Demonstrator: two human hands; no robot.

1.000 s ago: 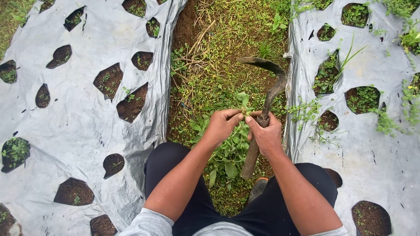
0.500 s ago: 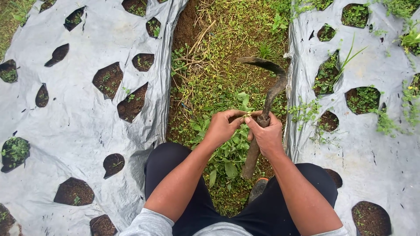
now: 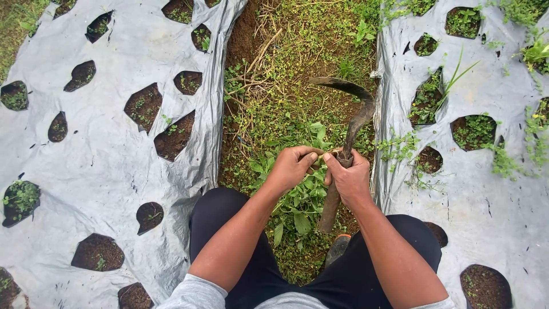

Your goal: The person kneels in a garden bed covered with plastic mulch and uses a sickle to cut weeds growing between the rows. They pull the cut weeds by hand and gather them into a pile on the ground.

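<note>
- Covering the raised beds on both sides, grey plastic mulch sheets (image 3: 103, 166) fill the left and right of the view; round planting holes (image 3: 144, 106) cut in them expose dark soil and small seedlings.
- Furrow (image 3: 286, 74): a strip of bare earth and low green weeds running between the inner edges of the two sheets, from the top edge of the view down to the person.
- Legs in black trousers (image 3: 229, 217) straddle the near end of the furrow.
- Sickle (image 3: 350, 129): a dark curved blade at the upper end, pointing left above the hands; its wooden handle slants down past the right hand toward the ground between the knees.
- Bunch of leafy weeds (image 3: 300, 209): hanging below both hands at the furrow's centre, just left of the sickle handle.
- Left hand (image 3: 291, 167): fingers closed on the top of the weed bunch, thumb tip meeting the right thumb.
- Right hand (image 3: 349, 177): wrapped around the sickle handle, fingers clamped, thumb and forefinger also pinching the weed stems.
</note>
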